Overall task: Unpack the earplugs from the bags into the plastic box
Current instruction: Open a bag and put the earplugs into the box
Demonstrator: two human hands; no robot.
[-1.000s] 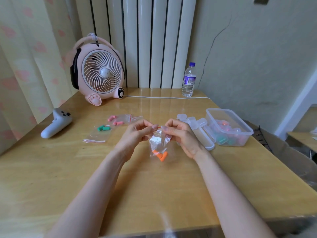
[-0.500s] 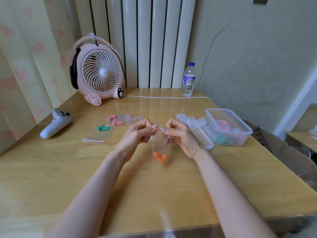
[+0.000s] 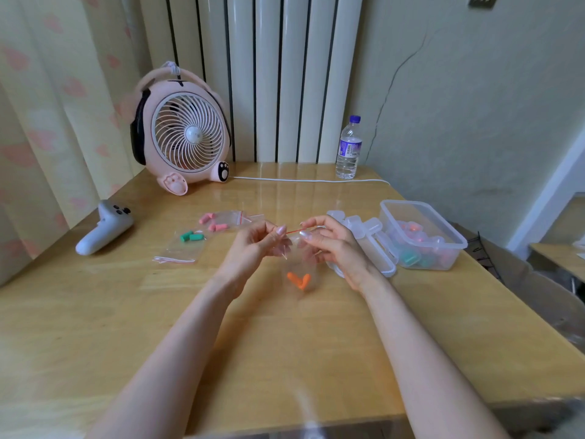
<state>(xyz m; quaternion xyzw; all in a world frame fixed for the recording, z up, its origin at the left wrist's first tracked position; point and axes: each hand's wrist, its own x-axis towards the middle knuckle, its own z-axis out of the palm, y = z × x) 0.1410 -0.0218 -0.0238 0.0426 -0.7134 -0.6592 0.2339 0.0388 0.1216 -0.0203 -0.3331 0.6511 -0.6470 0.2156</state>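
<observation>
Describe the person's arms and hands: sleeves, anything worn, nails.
The left forearm and right forearm are bare down to the frame's lower edge; no sleeves show. The left hand and right hand wear no watch, bracelet or ring that I can see. The fingernails are longish and glossy, with a pale pearly polish.

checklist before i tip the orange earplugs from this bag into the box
1. Top edge of the bag pinched by left hand and right hand: ok.
2. Seal pulled open: cannot tell.
3. The orange earplugs sit at the bottom: ok.
4. The plastic box uncovered, lid beside it: ok.
5. Bag held over the box: not ok, it is over the table, short of the box.
</observation>
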